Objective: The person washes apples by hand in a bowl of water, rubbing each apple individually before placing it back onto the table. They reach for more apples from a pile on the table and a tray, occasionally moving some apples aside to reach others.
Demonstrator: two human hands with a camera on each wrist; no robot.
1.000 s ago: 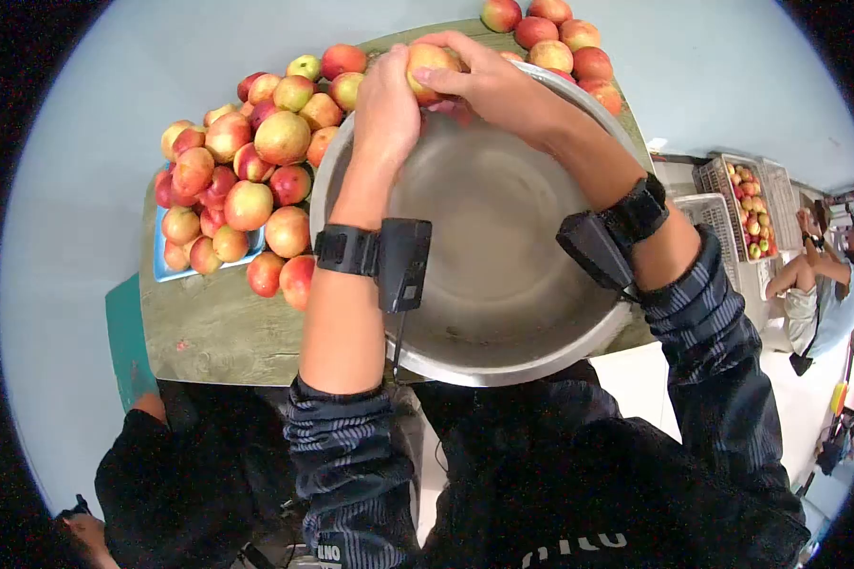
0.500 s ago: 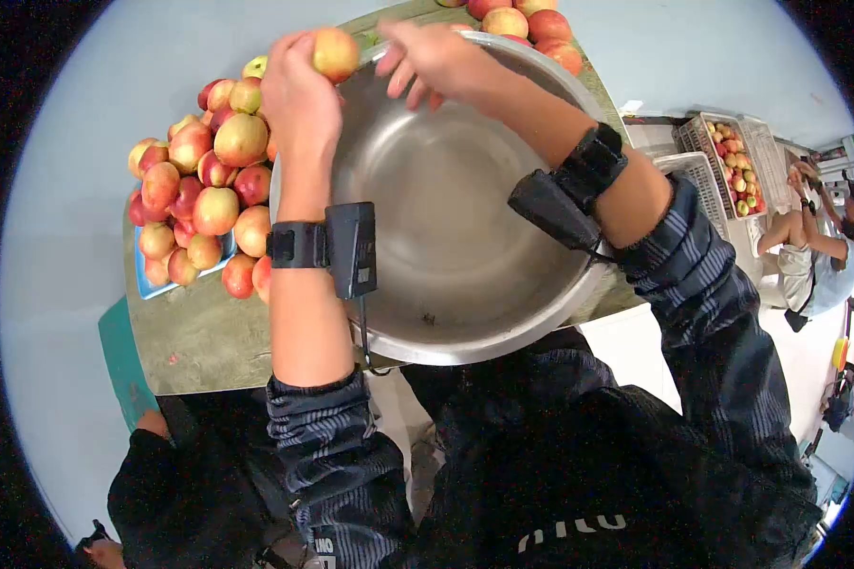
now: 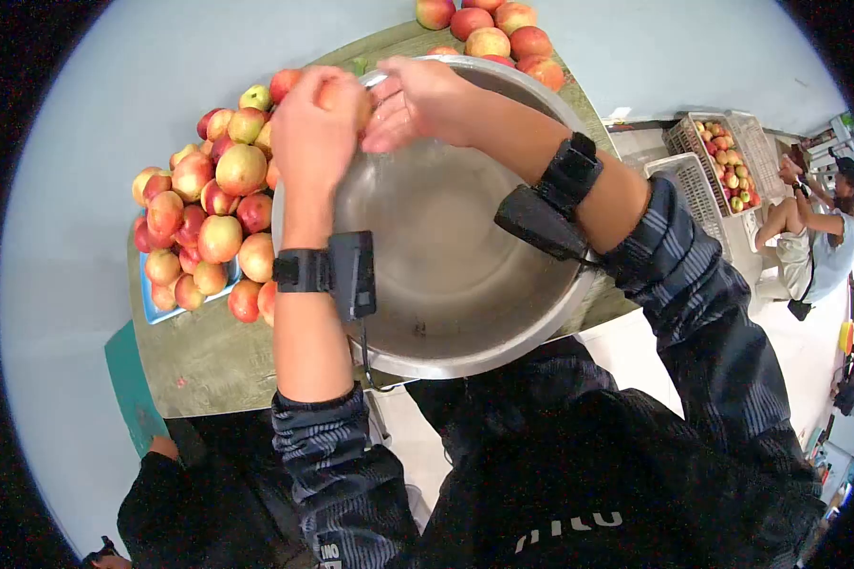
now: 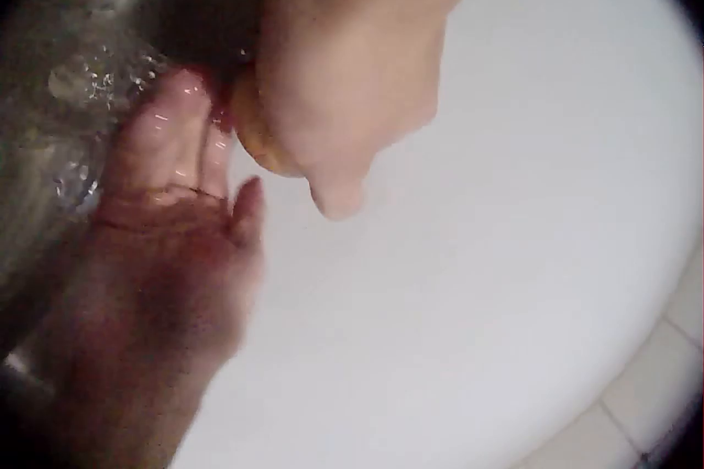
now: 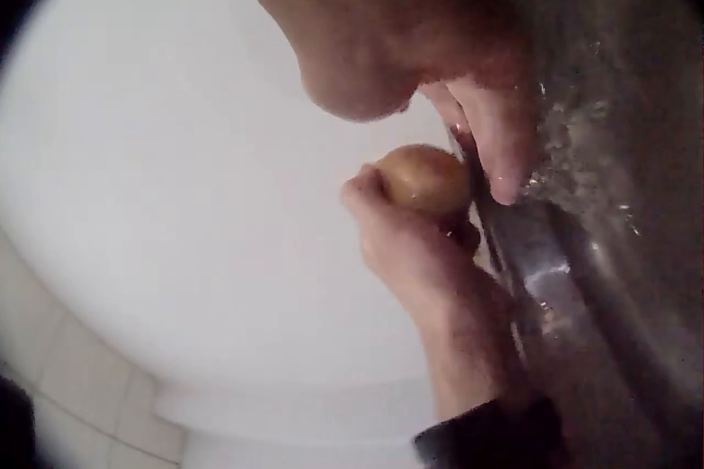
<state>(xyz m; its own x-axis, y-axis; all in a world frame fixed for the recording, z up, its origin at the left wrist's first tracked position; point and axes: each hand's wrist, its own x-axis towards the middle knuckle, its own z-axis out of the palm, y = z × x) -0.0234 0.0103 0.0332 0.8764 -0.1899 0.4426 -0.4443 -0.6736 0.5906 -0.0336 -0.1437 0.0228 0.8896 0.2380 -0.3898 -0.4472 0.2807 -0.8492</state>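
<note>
My left hand (image 3: 315,133) grips a yellow-red nectarine (image 5: 425,179) over the far left rim of a large metal basin (image 3: 489,365). In the left wrist view the back of that hand covers most of the fruit. My right hand (image 3: 425,102) is beside it, fingers extended and palm turned toward the nectarine, holding nothing. Its fingers look wet in the left wrist view. Rippling water (image 5: 583,150) shows in the basin close to the right fingertips.
A heap of nectarines (image 3: 220,237) lies left of the basin, partly on a blue tray (image 3: 152,308). More nectarines (image 3: 487,43) lie beyond the basin's far rim. Plastic crates (image 3: 688,180) stand on the floor at right, near a seated person (image 3: 826,237). Another person's dark sleeve (image 3: 152,503) is at lower left.
Both hands held the nectarine together at first. My right hand then parted from it, and the left carried it leftward. Now the right hand is back close to the fruit.
</note>
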